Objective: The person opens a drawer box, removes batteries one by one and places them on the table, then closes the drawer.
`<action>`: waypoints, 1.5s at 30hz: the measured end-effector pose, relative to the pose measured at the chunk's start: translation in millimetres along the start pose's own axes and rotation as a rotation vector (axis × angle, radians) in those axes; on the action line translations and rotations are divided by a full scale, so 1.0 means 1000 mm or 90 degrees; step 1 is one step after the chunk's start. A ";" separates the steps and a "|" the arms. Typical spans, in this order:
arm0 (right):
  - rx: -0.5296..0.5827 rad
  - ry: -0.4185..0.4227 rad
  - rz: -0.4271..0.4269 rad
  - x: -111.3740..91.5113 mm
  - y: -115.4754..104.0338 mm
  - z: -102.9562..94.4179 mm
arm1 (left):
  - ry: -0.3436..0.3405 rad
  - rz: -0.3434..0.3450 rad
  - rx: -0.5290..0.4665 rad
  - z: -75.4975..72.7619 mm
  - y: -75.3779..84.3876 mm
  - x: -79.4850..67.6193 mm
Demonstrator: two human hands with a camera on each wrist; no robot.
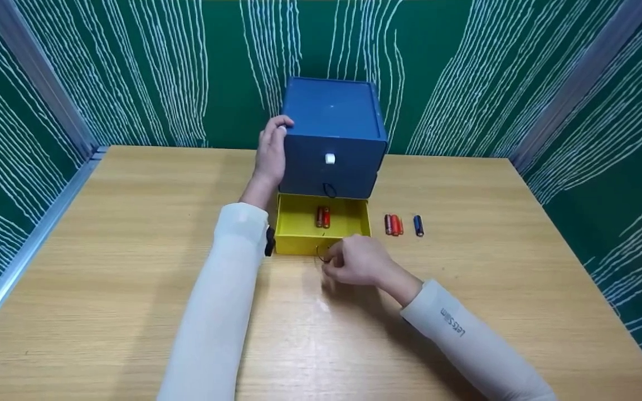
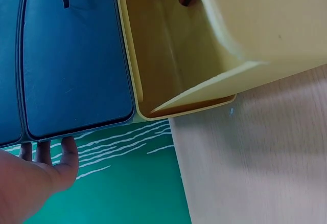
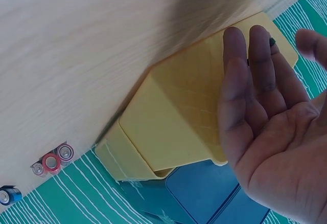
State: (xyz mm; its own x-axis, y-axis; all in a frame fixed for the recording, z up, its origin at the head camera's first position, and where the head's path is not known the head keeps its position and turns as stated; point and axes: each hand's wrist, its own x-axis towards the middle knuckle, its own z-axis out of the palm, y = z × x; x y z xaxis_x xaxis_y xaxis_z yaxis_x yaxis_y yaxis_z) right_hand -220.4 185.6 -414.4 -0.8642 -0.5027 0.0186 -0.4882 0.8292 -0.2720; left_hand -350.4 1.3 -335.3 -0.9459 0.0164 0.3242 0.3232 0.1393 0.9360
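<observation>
A blue drawer box (image 1: pixel 329 108) stands at the back of the table, its yellow bottom drawer (image 1: pixel 296 245) pulled out toward me. Two red batteries (image 1: pixel 323 217) lie side by side in that drawer. My left hand (image 1: pixel 271 150) rests against the box's left side, fingertips at its edge in the left wrist view. At the drawer's front is my right hand (image 1: pixel 360 260), its bent fingers hooked at the black pull loop (image 1: pixel 319 253). In the right wrist view, dark bits of the loop show between the fingers, and the thumb (image 3: pixel 312 45) stands apart from them.
Several red batteries (image 1: pixel 393 224) are grouped on the table right of the drawer, with a blue battery (image 1: pixel 419 225) beside them. A white knob (image 1: pixel 330 159) and another black loop (image 1: pixel 329 190) are on the box's front. Green patterned walls (image 1: pixel 232 83) border the wooden table (image 1: pixel 131 250).
</observation>
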 end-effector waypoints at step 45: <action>0.119 0.031 0.105 0.018 0.012 -0.037 | -0.003 -0.006 -0.006 0.000 0.012 -0.008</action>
State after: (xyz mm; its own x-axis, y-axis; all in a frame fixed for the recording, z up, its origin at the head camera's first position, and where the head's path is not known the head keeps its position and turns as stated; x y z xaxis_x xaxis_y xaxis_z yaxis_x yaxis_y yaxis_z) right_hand -246.4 195.6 -381.6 -0.9372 -0.3487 0.0045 -0.3135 0.8369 -0.4486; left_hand -338.6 3.0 -326.8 -0.9490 0.0193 0.3148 0.3145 0.1309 0.9402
